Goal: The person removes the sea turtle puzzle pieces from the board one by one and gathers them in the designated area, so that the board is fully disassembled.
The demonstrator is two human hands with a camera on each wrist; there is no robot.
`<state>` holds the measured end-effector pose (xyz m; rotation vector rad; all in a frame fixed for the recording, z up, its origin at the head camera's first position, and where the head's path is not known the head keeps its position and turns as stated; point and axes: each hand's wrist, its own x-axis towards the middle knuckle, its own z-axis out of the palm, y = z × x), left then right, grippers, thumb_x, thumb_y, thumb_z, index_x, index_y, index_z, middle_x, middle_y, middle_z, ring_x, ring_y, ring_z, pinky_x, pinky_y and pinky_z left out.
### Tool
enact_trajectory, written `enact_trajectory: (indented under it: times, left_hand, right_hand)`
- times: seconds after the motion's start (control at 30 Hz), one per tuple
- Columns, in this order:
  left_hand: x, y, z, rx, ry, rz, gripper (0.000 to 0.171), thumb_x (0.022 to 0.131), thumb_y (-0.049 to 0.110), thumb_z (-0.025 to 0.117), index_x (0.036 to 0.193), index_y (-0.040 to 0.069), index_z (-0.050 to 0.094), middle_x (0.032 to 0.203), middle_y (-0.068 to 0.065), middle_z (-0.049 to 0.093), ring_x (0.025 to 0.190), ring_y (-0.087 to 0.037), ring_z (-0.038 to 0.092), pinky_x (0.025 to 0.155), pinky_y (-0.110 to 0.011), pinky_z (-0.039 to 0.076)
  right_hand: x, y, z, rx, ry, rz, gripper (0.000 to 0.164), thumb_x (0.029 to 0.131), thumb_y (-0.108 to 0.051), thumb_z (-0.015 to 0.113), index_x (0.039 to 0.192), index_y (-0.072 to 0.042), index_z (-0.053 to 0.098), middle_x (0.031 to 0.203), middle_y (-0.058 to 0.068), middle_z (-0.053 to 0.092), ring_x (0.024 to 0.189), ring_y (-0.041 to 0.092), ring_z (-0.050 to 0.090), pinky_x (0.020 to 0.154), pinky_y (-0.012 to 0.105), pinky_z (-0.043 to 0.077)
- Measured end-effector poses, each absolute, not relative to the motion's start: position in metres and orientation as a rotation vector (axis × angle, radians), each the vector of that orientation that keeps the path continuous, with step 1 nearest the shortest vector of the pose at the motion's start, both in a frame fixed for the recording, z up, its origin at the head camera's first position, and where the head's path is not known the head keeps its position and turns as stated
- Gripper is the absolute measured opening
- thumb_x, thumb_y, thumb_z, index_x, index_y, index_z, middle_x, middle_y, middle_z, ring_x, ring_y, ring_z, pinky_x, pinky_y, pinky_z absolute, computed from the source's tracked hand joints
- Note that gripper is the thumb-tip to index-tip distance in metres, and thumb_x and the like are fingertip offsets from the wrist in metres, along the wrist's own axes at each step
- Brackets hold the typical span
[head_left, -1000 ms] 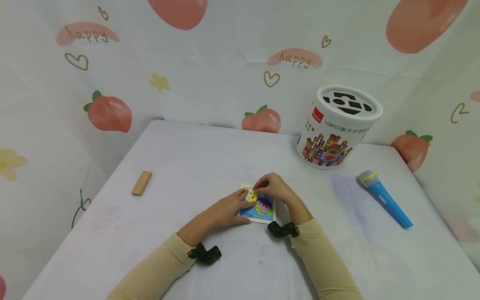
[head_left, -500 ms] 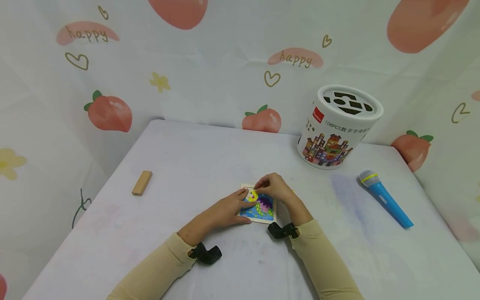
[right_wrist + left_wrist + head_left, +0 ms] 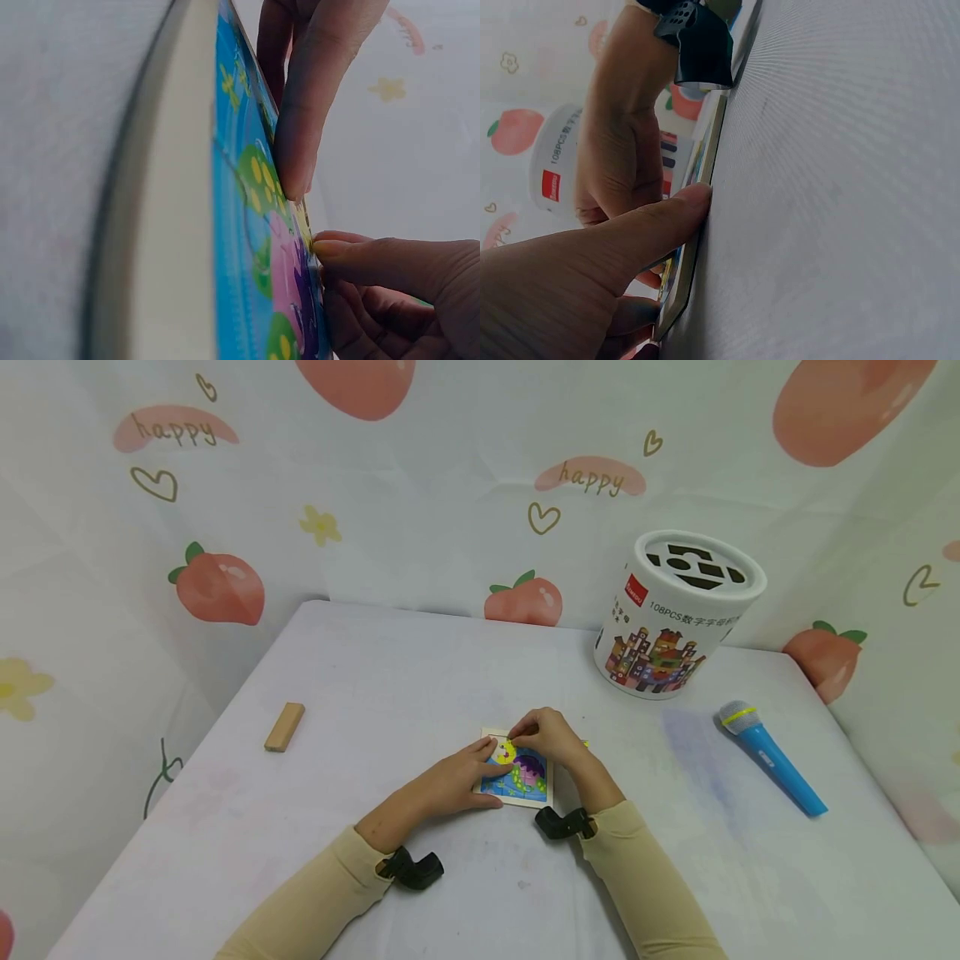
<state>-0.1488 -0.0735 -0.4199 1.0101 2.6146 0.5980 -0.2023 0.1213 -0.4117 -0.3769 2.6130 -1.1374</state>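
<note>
A small wooden jigsaw puzzle with a pale frame lies on the table, showing yellow, purple, pink, green and blue parts. My left hand rests on its left side with fingers extended over the picture. In the left wrist view, the left thumb presses against the frame's edge. My right hand is at the puzzle's upper part, thumb and fingertips pinching a yellow puzzle piece. The right wrist view shows that thumb low against the picture; most of the piece is hidden by fingers.
A tall white block bucket stands at the back right. A blue toy microphone lies at the right, and a wooden block at the left. Something small and yellow peeks out behind my right wrist.
Both hands stay nearly still on the puzzle. A small yellow edge has come into sight beside the right wrist since the earliest frame.
</note>
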Motion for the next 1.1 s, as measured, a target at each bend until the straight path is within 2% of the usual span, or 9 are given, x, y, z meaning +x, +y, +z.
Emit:
enact_trajectory:
  times: [0.43,1.1]
  left_hand:
    - [-0.1508,-0.0732,-0.4245,1.012,2.625,0.584,0.055,0.086,0.043,0.063,0.135,0.019,0.052,0.151,-0.019,0.024,0.143,-0.03,0.019,0.111,-0.044,0.031]
    - [-0.1494,-0.0729,-0.4225,0.99,2.619,0.594,0.057,0.086,0.042,0.063,0.136,0.019,0.051,0.152,-0.019,0.024,0.144,-0.03,0.017,0.111,-0.045,0.031]
  right_hand:
    - [-0.2002,0.1208,-0.4124,-0.491,2.627,-1.083,0.012,0.086,-0.003,0.063,0.094,0.001,0.071,0.094,0.012,0.064,0.081,0.016,0.059,0.076,0.029,0.051]
    - [-0.1987,0.1236,-0.4052,-0.417,2.581,-1.103,0.018,0.089,-0.001,0.056,0.102,0.001,0.07,0.101,0.014,0.067,0.088,0.02,0.061,0.084,0.035,0.052]
